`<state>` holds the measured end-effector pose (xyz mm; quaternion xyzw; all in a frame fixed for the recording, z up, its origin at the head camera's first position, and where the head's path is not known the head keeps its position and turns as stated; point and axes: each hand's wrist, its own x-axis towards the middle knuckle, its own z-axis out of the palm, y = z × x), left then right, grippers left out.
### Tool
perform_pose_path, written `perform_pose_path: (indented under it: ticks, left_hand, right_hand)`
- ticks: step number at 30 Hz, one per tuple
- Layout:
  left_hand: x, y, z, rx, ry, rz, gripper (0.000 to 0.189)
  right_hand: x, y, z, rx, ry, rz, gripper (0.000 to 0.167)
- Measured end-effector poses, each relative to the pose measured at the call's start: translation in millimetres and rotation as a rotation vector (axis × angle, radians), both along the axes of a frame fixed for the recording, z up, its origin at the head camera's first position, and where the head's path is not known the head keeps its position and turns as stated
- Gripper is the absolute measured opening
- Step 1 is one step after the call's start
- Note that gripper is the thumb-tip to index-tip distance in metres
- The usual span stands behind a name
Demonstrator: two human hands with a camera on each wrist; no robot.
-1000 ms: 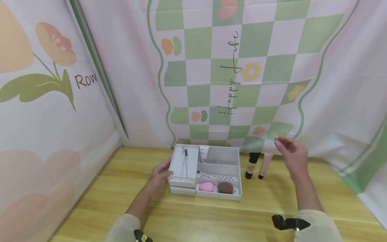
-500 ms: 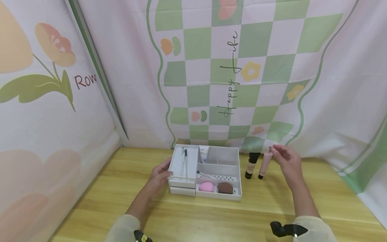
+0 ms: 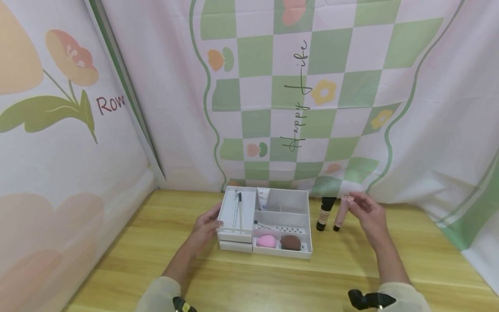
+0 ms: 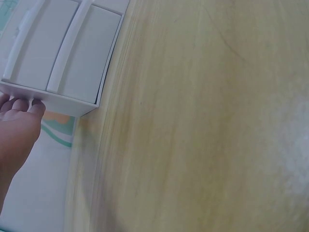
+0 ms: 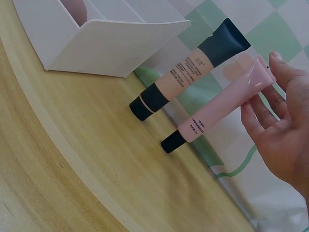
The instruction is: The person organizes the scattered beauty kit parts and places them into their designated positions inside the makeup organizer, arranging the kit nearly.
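Observation:
My left hand (image 3: 205, 225) holds the left side of a white desktop organizer (image 3: 310, 234), its thumb at the rim. In the left wrist view, fingertips meet the side wall beside two drawers (image 4: 87, 53). At the right, my right hand (image 3: 372, 216) has its thumb and fingers about the flat top end of a pink squeeze tube (image 5: 227, 106), which stands on its black cap. Next to it, apart, stands a black and beige cosmetic tube (image 5: 186, 75). Inside the organizer are makeup brushes (image 3: 240, 208), a small white tube (image 3: 263, 199), a pink sponge (image 3: 267, 241) and a brown sponge (image 3: 290, 242).
A wooden table (image 3: 273, 286) carries everything. Close behind the organizer and the tubes hangs a green and white checked curtain (image 3: 327, 112). Another printed cloth (image 3: 70, 173) closes off the left side.
My right hand has come down and left to the top of the pink tube and taken hold of it. My left hand and the organizer have stayed put.

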<state>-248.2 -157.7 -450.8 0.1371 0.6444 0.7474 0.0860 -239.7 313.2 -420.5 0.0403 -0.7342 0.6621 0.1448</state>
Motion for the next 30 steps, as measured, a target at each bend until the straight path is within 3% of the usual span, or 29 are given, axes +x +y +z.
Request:
perform_pose_path:
  ticks: [18,30]
  left_hand:
    - [0.5,0.2,-0.3,0.015,0.005,-0.004,0.073]
    - [0.4,1.1,0.6,0.024,0.009,0.005,0.073]
  right_hand:
    - [-4.8,-6.7,-5.5,-0.048,0.048,-0.085,0.029]
    - [-7.6,-5.8,-6.0,-0.019,-0.006,-0.104,0.023]
